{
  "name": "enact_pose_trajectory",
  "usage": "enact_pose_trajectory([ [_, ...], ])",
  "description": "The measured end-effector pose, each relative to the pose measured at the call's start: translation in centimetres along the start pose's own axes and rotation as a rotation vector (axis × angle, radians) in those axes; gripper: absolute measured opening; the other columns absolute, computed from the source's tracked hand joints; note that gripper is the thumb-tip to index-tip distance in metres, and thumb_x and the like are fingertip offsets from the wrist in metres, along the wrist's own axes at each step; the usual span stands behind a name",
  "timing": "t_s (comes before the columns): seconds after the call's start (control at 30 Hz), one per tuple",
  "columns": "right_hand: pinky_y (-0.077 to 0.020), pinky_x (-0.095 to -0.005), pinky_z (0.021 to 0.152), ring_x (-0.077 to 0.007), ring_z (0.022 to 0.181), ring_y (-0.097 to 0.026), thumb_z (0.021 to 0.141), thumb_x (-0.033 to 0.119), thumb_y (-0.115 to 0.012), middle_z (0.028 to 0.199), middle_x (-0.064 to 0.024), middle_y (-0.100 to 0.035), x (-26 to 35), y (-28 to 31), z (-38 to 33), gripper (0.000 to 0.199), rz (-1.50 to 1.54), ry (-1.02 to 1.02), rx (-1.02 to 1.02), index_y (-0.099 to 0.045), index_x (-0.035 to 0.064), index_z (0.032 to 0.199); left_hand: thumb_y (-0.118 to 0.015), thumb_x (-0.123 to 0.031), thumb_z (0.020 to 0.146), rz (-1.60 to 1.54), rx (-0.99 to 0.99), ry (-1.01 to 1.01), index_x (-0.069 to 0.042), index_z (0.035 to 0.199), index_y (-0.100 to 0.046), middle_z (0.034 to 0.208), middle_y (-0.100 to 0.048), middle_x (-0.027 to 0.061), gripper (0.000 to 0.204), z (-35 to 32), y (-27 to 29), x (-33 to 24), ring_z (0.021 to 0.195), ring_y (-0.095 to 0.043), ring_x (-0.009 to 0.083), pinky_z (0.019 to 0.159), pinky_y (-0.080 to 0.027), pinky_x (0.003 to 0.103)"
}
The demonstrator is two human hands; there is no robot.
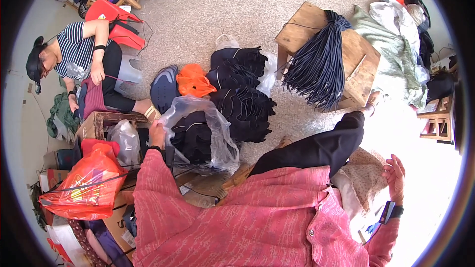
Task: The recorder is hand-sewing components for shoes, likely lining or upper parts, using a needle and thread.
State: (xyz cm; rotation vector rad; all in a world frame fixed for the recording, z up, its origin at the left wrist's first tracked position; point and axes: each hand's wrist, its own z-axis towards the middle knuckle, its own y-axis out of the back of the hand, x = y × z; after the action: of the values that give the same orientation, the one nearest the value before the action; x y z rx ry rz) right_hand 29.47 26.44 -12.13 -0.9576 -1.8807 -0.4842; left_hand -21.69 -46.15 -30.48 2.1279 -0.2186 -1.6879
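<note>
At the left, my left hand (157, 134) grips the edge of a clear plastic bag (225, 136). Its mouth spreads wide around a stack of black cloth pieces (192, 138). Just beyond the bag, more bundled black pieces (245, 111) with wavy edges stand on the floor. Out at the right, my right hand (394, 173) is raised with its fingers apart and nothing in it. A speckled beige cloth (363, 175) lies nearest to that hand.
A low wooden table (366, 54) carries a bunch of black cords (319, 59). At the left, a person (81, 44) in a striped top handles maroon cloth (94, 96). An orange bag (195, 80), a red plastic bag (91, 183) and a green sack (381, 49) lie around.
</note>
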Motion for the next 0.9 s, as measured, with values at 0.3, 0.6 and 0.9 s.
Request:
enact_pose_trajectory([
  [0.3,-0.0507,-0.0309,0.089,-0.0166,0.099,-0.062,0.093,0.019,-0.062,0.112,-0.0095,-0.064,-2.0,4.4,-2.4,0.036,-0.235,0.205,-0.281,-0.057,0.0025,0.124,-0.074,-0.024,0.070,0.992,-0.050,-0.779,-0.006,0.109,-0.060,0.115,-0.060,0.0173,0.045,-2.8,-12.1,-9.2,0.114,-0.052,0.0353,0.098,-0.041,0.044],
  [0.6,-0.0260,-0.0378,0.113,-0.0283,0.137,-0.034,0.086,0.033,-0.065,0.149,-0.0153,-0.037,-3.9,0.9,-6.1,0.073,-0.395,0.116,-0.223,-0.034,0.0064,0.147,-0.076,-0.043,0.072,0.859,0.724,-0.682,-0.007,0.128,-0.054,0.135,-0.052,0.0151,0.071,-6.9,-32.4,-12.1,0.129,-0.044,0.0307,0.105,-0.037,0.040],
  [0.9,-0.0288,-0.0383,0.111,-0.0291,0.132,-0.038,0.082,0.032,-0.065,0.144,-0.0162,-0.040,-3.8,-0.4,-5.6,0.076,-0.490,0.075,-0.306,-0.034,0.0105,0.147,-0.080,-0.052,0.059,1.275,0.963,-0.747,-0.019,0.132,-0.055,0.137,-0.049,0.0081,0.084,-9.4,-36.8,-11.3,0.128,-0.042,0.0288,0.103,-0.031,0.047],
])
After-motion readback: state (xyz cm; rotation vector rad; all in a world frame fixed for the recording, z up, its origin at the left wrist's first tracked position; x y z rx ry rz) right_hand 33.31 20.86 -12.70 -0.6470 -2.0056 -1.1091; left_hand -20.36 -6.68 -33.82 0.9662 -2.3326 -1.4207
